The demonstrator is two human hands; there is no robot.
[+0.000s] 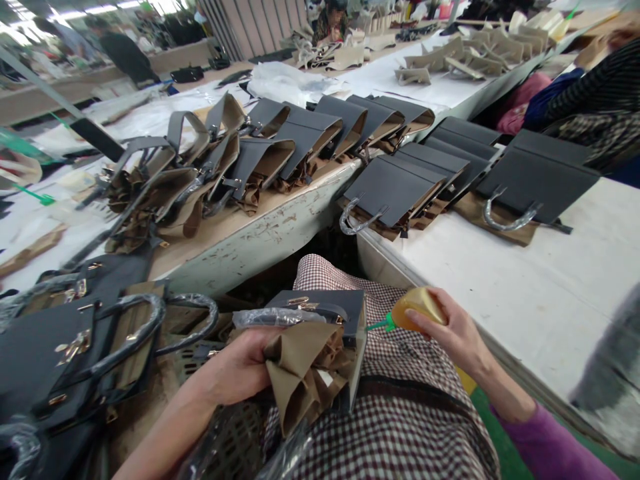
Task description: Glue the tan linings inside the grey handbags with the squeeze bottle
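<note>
On my lap, over a checked apron [405,427], lies a dark handbag [355,303] with gold-coloured hardware and a plastic-wrapped handle [280,317]. Crumpled brown lining [305,373] spills out of it toward me. My left hand [250,367] grips the bag at its left side, its fingertips hidden behind the lining. In my right hand [453,327] is a squeeze bottle [419,308] of amber liquid, tilted sideways. Its green nozzle [383,323] points left, the tip at or very close to the bag's right edge.
Several dark bag pieces [310,130] stand in a row on the table ahead. More, some with wrapped handles, lie on the white table [575,267] at right. Finished-looking handbags [60,347] are stacked at my left. A person in a striped sleeve [595,80] sits at far right.
</note>
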